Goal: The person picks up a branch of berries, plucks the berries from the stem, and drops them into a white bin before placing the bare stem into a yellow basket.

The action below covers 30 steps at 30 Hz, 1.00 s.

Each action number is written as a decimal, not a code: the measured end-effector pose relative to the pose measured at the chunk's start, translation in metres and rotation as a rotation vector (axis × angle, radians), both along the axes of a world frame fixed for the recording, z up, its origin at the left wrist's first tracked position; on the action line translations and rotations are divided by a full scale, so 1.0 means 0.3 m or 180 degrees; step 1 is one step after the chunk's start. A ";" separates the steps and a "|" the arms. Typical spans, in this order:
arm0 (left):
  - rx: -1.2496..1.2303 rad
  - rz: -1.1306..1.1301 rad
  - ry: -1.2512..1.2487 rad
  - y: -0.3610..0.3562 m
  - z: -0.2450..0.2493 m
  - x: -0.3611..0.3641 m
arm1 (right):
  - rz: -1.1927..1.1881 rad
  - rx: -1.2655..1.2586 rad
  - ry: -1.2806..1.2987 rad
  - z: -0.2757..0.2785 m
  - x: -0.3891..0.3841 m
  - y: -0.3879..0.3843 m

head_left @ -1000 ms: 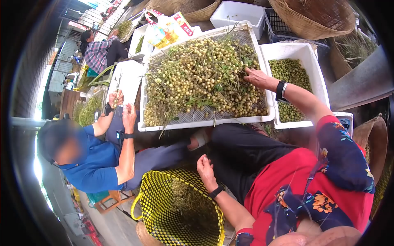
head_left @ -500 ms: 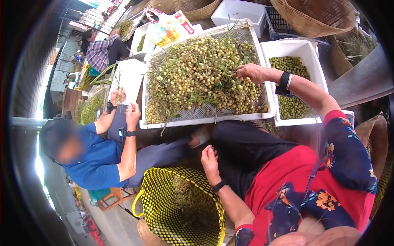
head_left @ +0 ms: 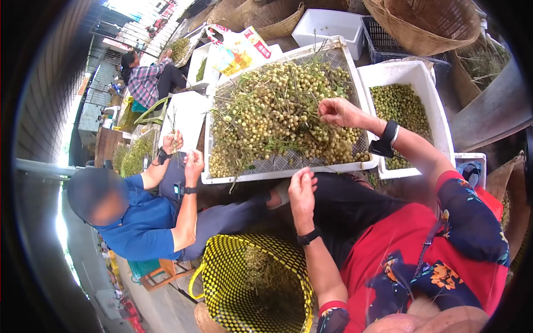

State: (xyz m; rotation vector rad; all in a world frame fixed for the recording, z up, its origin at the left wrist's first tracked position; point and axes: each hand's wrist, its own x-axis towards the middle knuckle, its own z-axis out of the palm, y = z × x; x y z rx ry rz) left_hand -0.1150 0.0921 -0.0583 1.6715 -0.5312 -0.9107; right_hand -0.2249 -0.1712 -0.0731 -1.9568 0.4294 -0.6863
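My right hand (head_left: 337, 112) is over the right part of a white mesh tray (head_left: 288, 173), its fingers pinched together just above the heap. Whatever they hold is hidden. Small round yellow-green fruits (head_left: 266, 111) on thin stems, with some leaves, fill the tray. My left hand (head_left: 303, 191) is raised in front of the tray's near edge, apart from it, with fingers curled; I cannot make out anything in them. Below it stands a yellow-and-black woven basket (head_left: 216, 288) with stems inside. A white bin (head_left: 438, 130) of loose green fruits stands beside my right wrist.
At the left, a co-worker in a blue shirt (head_left: 141, 219) holds a thin stem sprig (head_left: 174, 136). Farther back sits another person in a checked shirt (head_left: 147, 86). A printed bag (head_left: 239, 53), wicker baskets (head_left: 427, 28) and a white tub (head_left: 327, 25) stand behind the tray.
My left hand has risen toward the tray's near edge. My right hand stays above the fruits, its fingers a little higher off the heap. The whole view has shifted slightly.
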 end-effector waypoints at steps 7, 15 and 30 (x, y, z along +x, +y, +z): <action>-0.0539 -0.0302 -0.2202 -0.237 0.097 -0.102 | 0.0196 -0.0313 -0.0225 0.194 -0.052 0.111; 0.0288 -0.0065 -0.4335 -0.307 0.225 -0.135 | 0.0294 -0.1112 -0.0246 0.373 -0.013 0.126; -0.0590 -0.0117 0.0167 -0.278 0.073 -0.048 | 0.0259 0.2020 -0.0674 0.036 -0.182 0.144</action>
